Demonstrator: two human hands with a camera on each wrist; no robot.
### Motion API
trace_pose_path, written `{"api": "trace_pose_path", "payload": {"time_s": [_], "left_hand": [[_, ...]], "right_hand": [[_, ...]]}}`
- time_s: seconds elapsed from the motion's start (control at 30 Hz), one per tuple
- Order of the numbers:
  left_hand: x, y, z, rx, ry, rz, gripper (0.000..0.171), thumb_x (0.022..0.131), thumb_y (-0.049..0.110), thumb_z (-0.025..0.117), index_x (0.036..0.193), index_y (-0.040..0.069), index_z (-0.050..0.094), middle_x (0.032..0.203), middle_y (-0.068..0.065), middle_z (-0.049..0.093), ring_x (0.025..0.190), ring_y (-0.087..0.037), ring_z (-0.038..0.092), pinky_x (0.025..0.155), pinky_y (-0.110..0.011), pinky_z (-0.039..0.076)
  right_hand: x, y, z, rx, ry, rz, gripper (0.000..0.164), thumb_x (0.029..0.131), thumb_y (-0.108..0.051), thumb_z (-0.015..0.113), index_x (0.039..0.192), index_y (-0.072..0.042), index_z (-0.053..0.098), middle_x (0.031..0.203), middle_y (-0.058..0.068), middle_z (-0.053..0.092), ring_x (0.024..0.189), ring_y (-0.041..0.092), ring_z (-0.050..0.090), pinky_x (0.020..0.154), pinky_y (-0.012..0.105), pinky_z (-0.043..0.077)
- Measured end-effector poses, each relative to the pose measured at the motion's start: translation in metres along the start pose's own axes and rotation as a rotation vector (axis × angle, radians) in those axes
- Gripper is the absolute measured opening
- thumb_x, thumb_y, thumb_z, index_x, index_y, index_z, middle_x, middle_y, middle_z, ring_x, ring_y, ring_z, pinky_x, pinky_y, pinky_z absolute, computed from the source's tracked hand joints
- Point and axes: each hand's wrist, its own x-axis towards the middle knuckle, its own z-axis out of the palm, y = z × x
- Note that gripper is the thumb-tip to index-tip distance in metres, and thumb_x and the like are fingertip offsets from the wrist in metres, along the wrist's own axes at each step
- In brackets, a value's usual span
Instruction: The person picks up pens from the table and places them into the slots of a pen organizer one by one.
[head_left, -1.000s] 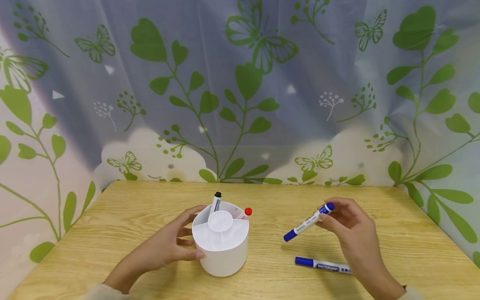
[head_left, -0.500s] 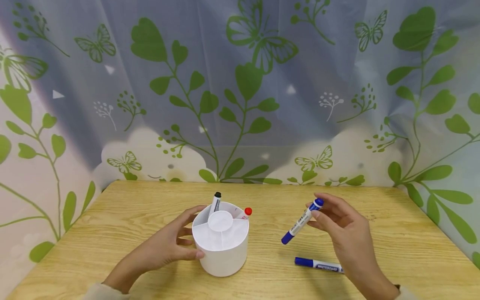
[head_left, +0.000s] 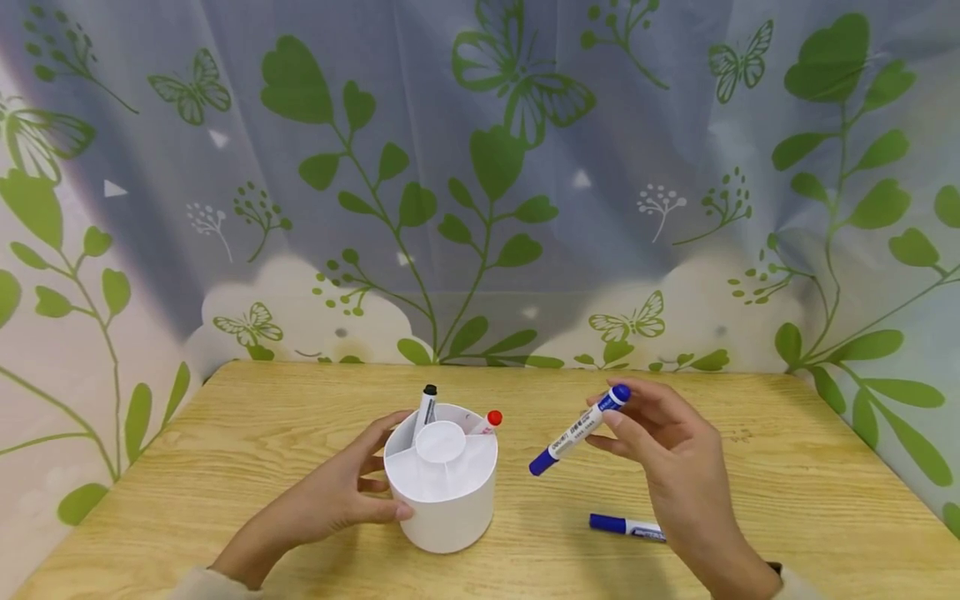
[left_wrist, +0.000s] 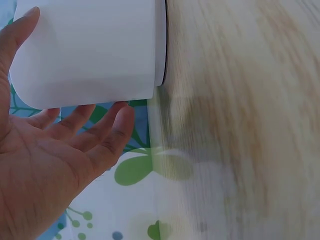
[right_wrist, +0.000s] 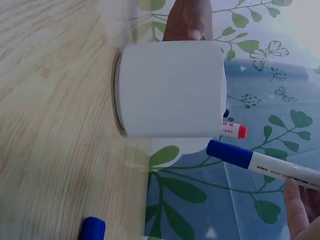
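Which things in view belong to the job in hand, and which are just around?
Seem part of the job:
white pen holder, gripped by the left hand
blue marker in the right hand
black-capped marker, red-capped marker, both in the holder
probably the second blue marker

Just around:
patterned curtain
wooden table, merely support

the left fingers [left_wrist: 112, 142] curve slightly, spread apart, while the right fingers [head_left: 658, 397] bend in a raised pinch.
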Motion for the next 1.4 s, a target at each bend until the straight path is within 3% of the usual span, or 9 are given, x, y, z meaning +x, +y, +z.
{"api": "trace_pose_path", "payload": {"time_s": [0.23,0.6,0.8,1.0,1.27,1.4], "left_hand": [[0.001,0.000,0.003,-0.017,-0.006,-0.010,0.099,0.090,0.021,0.084,0.166,0.020,0.021,0.162,-0.020,0.038,0.139,-0.045,0.050,0.109,-0.053,0.048],[-0.001,0.001,0.004,-0.023,-0.004,-0.012,0.102,0.090,0.020,0.084,0.167,0.020,0.017,0.160,-0.021,0.040,0.137,-0.042,0.052,0.108,-0.048,0.049],[-0.002,0.001,0.003,-0.019,-0.006,0.010,0.104,0.090,0.019,0.084,0.168,0.017,0.015,0.159,-0.025,0.040,0.136,-0.043,0.053,0.108,-0.053,0.051],[-0.001,0.001,0.003,-0.029,-0.002,-0.010,0.102,0.090,0.020,0.085,0.167,0.019,0.018,0.161,-0.022,0.039,0.139,-0.045,0.050,0.110,-0.054,0.050],[-0.001,0.001,0.004,-0.020,-0.004,0.004,0.101,0.090,0.020,0.084,0.167,0.019,0.018,0.160,-0.022,0.040,0.139,-0.044,0.050,0.109,-0.051,0.051],[0.000,0.001,0.005,-0.030,-0.006,0.010,0.103,0.090,0.020,0.084,0.167,0.018,0.016,0.160,-0.023,0.039,0.138,-0.045,0.050,0.109,-0.052,0.051]], "right_hand": [[0.002,-0.002,0.013,0.056,-0.011,-0.046,0.026,0.101,0.008,0.061,0.127,0.008,0.063,0.111,0.013,0.077,0.101,0.019,0.074,0.082,0.046,0.065],[0.005,-0.008,0.030,0.072,-0.042,-0.073,0.029,0.099,0.009,0.063,0.128,0.007,0.063,0.113,0.009,0.077,0.104,0.021,0.074,0.084,0.045,0.065],[0.004,-0.007,0.041,0.093,-0.093,-0.095,0.030,0.098,0.010,0.063,0.128,0.003,0.066,0.114,0.011,0.076,0.104,0.020,0.075,0.087,0.042,0.065],[0.001,0.000,0.052,0.107,-0.157,-0.114,0.032,0.096,0.012,0.065,0.126,0.001,0.069,0.116,0.007,0.076,0.107,0.017,0.074,0.090,0.038,0.064],[-0.005,0.012,0.061,0.013,-0.193,-0.128,0.031,0.093,0.010,0.070,0.123,0.007,0.070,0.118,0.000,0.077,0.110,0.014,0.071,0.089,0.027,0.063],[-0.009,0.019,0.065,-0.037,-0.217,-0.151,0.028,0.093,0.010,0.070,0.121,0.008,0.070,0.119,0.001,0.076,0.110,0.014,0.072,0.089,0.029,0.063]]}}
